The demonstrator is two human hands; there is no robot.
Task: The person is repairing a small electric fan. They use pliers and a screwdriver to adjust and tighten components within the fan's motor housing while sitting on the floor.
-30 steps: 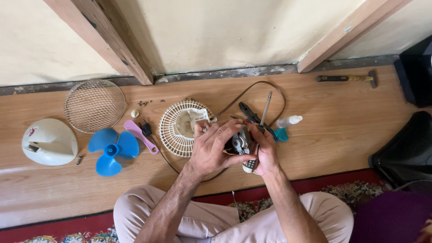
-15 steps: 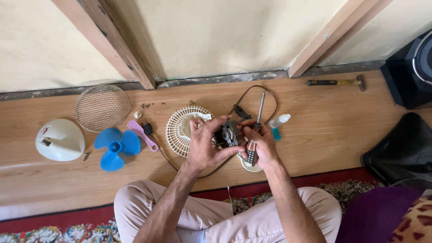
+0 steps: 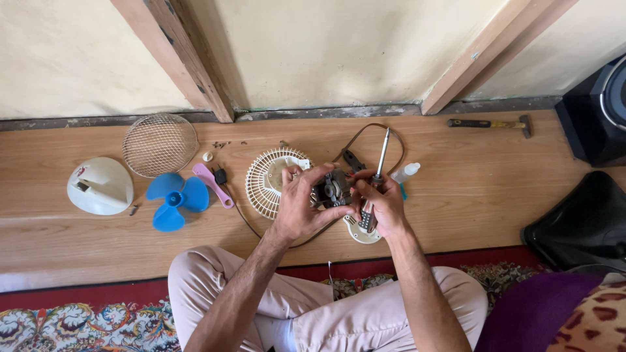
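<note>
A small fan motor (image 3: 334,189) sits between both hands above the wooden floor. My left hand (image 3: 298,205) grips its left side. My right hand (image 3: 385,203) touches its right side and holds a screwdriver (image 3: 376,175) whose shaft points up and away. Behind the left hand lies a white rear fan grille (image 3: 266,177). A white base piece (image 3: 360,233) shows under my right hand. A dark cable (image 3: 365,130) loops behind the motor.
On the floor to the left lie a blue fan blade (image 3: 173,199), a wire front grille (image 3: 160,145), a white fan housing (image 3: 99,186) and a pink tool (image 3: 212,184). A small white bottle (image 3: 405,173) and a hammer (image 3: 489,123) lie right. A black speaker (image 3: 603,111) and black bag (image 3: 580,225) stand at the right edge.
The view has shifted slightly. My hands have turned the motor between them, and the screwdriver in my right hand now stands more upright beside it.
</note>
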